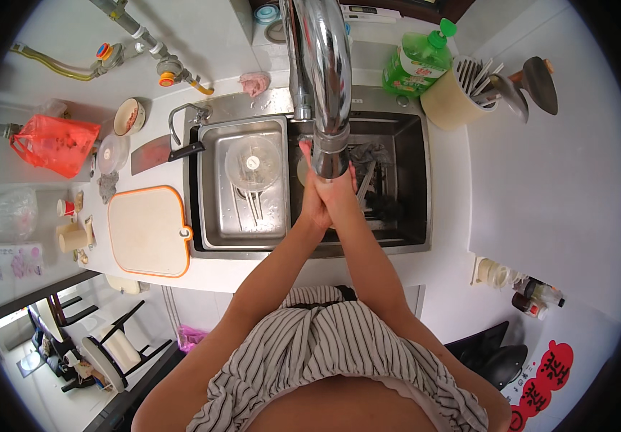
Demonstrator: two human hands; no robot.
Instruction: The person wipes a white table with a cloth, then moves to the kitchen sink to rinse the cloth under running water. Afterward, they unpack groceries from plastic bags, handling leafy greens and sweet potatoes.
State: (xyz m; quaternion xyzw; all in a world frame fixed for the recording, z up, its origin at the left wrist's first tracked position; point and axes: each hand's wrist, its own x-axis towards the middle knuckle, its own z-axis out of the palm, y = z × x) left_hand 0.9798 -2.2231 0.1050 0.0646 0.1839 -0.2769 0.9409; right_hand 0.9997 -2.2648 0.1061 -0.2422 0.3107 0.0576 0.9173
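Both my hands are together over the dark right basin (pixel 414 178) of a double sink, directly under the chrome faucet (pixel 331 81). My right hand (pixel 337 190) lies over my left hand (pixel 314 204), and the two touch. The faucet head covers most of the fingers, so I cannot see whether anything is between them. A pale rounded edge (pixel 302 170) shows beside the left hand. Grey crumpled material (pixel 369 154), chopsticks (pixel 365 182) and a dark clump (pixel 384 206) lie in this basin.
The steel left basin (pixel 212 216) holds a clear plastic lid (pixel 251 156) and several chopsticks (pixel 253 208). A cleaver (pixel 153 155) reaches its rim, near a cutting board (pixel 148 232). Green soap bottle (pixel 417 65) and utensil holder (pixel 453 100) stand back right.
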